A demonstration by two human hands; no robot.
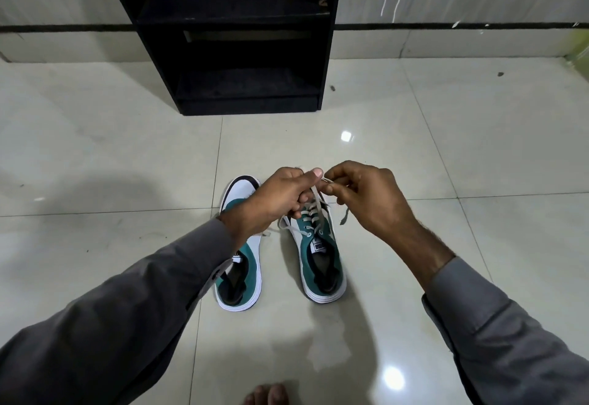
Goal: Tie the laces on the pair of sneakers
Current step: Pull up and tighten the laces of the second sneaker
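Two green-and-white sneakers stand side by side on the floor, toes pointing away from me. My left hand (pixel 280 195) grips a white lace (pixel 314 195) of the right sneaker (pixel 318 254), thumb pressed on top. My right hand (pixel 360 195) pinches the other strand of that lace just beside it, and a loose lace end (pixel 344 215) hangs below this hand. Both hands hover above the right sneaker's toe, hiding it. My left forearm covers the middle of the left sneaker (pixel 242 277), so its laces are mostly hidden.
A black open shelf unit (pixel 245 38) stands against the wall straight ahead, beyond the shoes. Glossy pale floor tiles (pixel 446 149) spread to both sides. My bare toes (pixel 267 395) show at the bottom edge.
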